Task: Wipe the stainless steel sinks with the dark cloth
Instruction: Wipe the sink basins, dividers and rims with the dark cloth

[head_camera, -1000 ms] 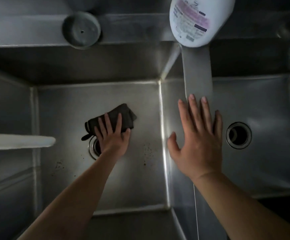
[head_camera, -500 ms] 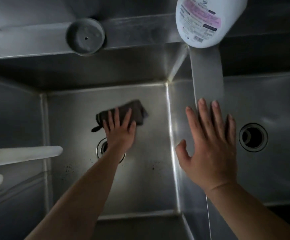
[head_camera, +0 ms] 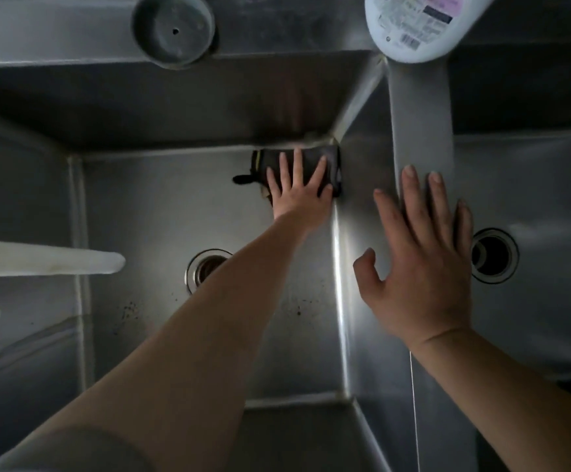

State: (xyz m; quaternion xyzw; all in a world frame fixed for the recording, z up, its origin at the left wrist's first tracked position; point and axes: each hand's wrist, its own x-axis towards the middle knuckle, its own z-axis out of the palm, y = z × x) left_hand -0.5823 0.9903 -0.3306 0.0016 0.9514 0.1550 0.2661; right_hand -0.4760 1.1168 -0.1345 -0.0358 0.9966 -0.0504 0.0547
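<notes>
The dark cloth (head_camera: 331, 165) lies flat on the floor of the left stainless steel sink (head_camera: 161, 206), tucked into its far right corner. My left hand (head_camera: 299, 192) presses down on it with straight, spread fingers. My right hand (head_camera: 420, 264) is flat with fingers extended, over the divider (head_camera: 420, 131) between the two basins; whether it touches the steel is unclear. The right sink (head_camera: 536, 185) lies beyond it, dim.
The left drain (head_camera: 205, 267) shows beside my forearm, the right drain (head_camera: 493, 255) past my right fingers. Dark specks dot the left basin floor. A white bottle (head_camera: 417, 25) and a grey round cap (head_camera: 173, 28) sit on the back ledge. A pale spout (head_camera: 45, 258) juts in from the left.
My left hand has pushed the cloth from beside the drain up and right into the far right corner of the left basin. My right hand stays over the divider.
</notes>
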